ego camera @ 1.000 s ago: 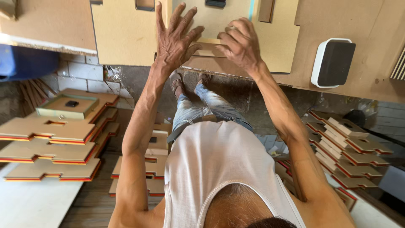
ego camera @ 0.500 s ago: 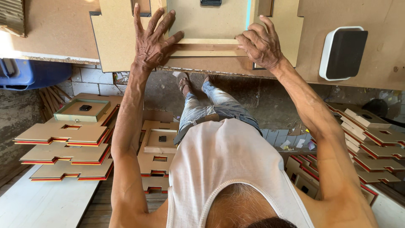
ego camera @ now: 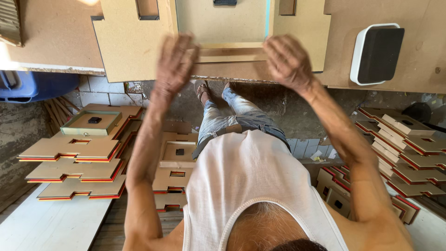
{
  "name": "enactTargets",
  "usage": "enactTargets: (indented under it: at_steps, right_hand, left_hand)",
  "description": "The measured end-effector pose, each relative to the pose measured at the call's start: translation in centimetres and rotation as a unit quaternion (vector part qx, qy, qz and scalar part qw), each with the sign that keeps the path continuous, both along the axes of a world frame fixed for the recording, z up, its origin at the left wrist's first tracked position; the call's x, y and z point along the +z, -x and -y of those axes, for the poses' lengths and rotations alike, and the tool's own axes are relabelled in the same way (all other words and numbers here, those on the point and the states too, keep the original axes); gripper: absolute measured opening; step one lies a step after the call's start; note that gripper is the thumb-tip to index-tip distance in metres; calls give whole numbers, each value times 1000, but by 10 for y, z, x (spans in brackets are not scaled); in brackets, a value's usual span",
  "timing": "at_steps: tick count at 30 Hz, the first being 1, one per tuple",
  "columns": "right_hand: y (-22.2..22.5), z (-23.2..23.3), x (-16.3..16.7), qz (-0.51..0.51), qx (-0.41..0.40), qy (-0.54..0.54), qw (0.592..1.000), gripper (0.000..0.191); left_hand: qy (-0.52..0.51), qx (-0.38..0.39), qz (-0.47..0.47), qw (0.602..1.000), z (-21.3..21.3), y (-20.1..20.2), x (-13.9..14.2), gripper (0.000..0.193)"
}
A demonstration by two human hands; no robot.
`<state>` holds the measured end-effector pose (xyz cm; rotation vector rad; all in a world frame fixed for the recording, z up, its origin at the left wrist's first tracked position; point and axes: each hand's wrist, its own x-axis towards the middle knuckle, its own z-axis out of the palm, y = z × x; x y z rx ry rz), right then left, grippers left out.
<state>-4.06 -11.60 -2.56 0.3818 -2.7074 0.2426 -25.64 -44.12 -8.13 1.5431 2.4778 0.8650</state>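
Both hands are spread wide and hold nothing: the left hand (ego camera: 174, 62) and right hand (ego camera: 289, 60), blurred, hover at the near edge of the table (ego camera: 55, 37). Between them lies a cut cardboard panel (ego camera: 223, 28), jutting over that edge.

One head-worn camera looks steeply down over the wearer's chest, close above the workbench (ego camera: 55, 42). The bench edge crosses the upper frame; the floor lies below it.
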Motion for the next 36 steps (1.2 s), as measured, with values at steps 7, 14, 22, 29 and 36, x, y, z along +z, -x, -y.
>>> enactTargets:
  at_steps: [7, 14, 22, 29, 36]
  right_hand:
    - [4, 56, -30, 95, 10, 54, 994, 53]
    - [-20, 36, -18, 159, -42, 122, 979, 61]
    - [-23, 44, -21, 103, -82, 105, 986, 54]
    - [57, 56, -22, -51, -80, -30, 995, 44]
    - [77, 54, -30, -61, -46, -27, 997, 21]
  left_hand:
    - [15, -126, -61, 990, -60, -78, -11, 56]
    - [88, -103, -91, 987, -57, -80, 6, 57]
    - [21, -27, 39, 999, -58, -85, -18, 52]
    - [-44, 68, -127, 989, -55, -37, -32, 61]
    - [-93, 87, -234, 964, -54, -10, -20, 93]
